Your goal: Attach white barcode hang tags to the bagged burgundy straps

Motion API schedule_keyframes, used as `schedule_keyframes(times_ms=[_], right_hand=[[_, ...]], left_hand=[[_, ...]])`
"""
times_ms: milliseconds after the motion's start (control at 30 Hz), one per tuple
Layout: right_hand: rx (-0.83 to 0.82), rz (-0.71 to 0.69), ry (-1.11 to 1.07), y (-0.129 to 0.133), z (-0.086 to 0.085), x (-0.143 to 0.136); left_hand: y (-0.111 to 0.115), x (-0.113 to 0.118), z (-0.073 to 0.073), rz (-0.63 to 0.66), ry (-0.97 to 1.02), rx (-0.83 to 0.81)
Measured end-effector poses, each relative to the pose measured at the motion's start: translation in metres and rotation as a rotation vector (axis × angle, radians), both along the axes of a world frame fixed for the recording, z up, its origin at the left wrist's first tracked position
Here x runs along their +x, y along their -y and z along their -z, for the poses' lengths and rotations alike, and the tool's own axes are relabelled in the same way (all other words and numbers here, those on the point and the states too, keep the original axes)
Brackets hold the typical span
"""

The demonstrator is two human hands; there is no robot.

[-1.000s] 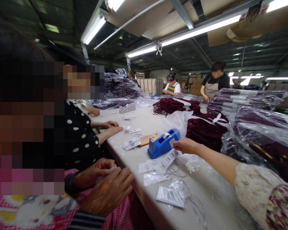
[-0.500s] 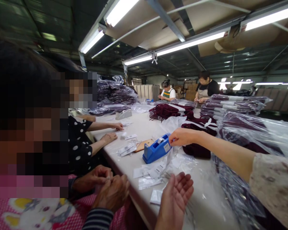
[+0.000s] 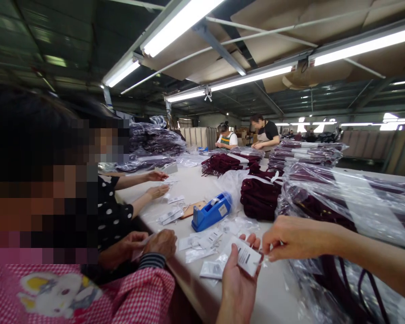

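Observation:
A white printed tag [image 3: 247, 256] lies across the palm of my left hand [image 3: 238, 281], which is turned up with the thumb pressed on the tag's edge. My right hand [image 3: 290, 238] comes in from the right, finger and thumb pinched at the tag's right end. Something small and pale shows at those fingertips, too small to make out. Just beyond my left hand, more white tags [image 3: 207, 238] lie loosely on the table [image 3: 283, 292], some in clear plastic. A blue tape dispenser [image 3: 212, 211] stands behind them.
Bagged maroon garments [image 3: 324, 193] are stacked along the right. Folded maroon garments [image 3: 261, 193] lie behind the dispenser, beside a phone-like flat object [image 3: 192, 209]. Co-workers sit close on my left, one's hands [image 3: 160, 243] near the table edge. Two people stand across the table.
My right hand has left the tape dispenser and come down to my left hand. My left palm, bare before, now holds the white tag. The view has turned slightly right.

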State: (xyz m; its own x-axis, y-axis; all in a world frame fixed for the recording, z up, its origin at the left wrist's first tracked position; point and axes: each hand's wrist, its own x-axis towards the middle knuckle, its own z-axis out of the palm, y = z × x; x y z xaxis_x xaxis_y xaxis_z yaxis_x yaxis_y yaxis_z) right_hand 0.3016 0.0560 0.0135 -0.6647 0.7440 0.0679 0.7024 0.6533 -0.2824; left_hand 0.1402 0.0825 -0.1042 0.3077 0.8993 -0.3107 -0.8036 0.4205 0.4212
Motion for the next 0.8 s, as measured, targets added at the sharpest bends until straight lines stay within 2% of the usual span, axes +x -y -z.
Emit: schedule_keyframes(times_ms=[133, 200, 333, 400, 467, 533, 600, 667, 733, 800], right_hand=[[0.143, 0.322, -0.315, 0.037, 0.027, 0.007], [0.077, 0.414, -0.502, 0.050, 0.042, 0.004], [-0.249, 0.418, -0.848, 0.065, 0.067, -0.011], [-0.409, 0.376, -0.952, 0.066, 0.076, -0.019], [-0.475, 0.355, -0.991, 0.066, 0.085, -0.026], [-0.435, 0.370, -0.959, 0.066, 0.092, -0.029], [-0.302, 0.421, -0.831, 0.067, 0.095, -0.028], [-0.071, 0.489, -0.603, 0.068, 0.095, -0.024], [0.145, 0.518, -0.268, 0.066, 0.094, -0.019], [0.224, 0.494, 0.012, 0.061, 0.096, -0.015]], left_hand=[[0.034, 0.000, 0.004, 0.010, -0.186, 0.168], [0.051, 0.000, 0.010, 0.090, -0.242, 0.264], [0.076, -0.001, 0.018, 0.267, -0.360, 0.393], [0.082, -0.002, 0.016, 0.286, -0.473, 0.456], [0.083, -0.002, 0.012, 0.264, -0.596, 0.504], [0.083, -0.002, 0.011, 0.232, -0.674, 0.529], [0.081, -0.001, 0.011, 0.193, -0.687, 0.575], [0.078, -0.002, 0.014, 0.111, -0.735, 0.647], [0.071, -0.006, 0.018, -0.041, -0.872, 0.698], [0.062, -0.012, 0.022, -0.183, -0.993, 0.728]])
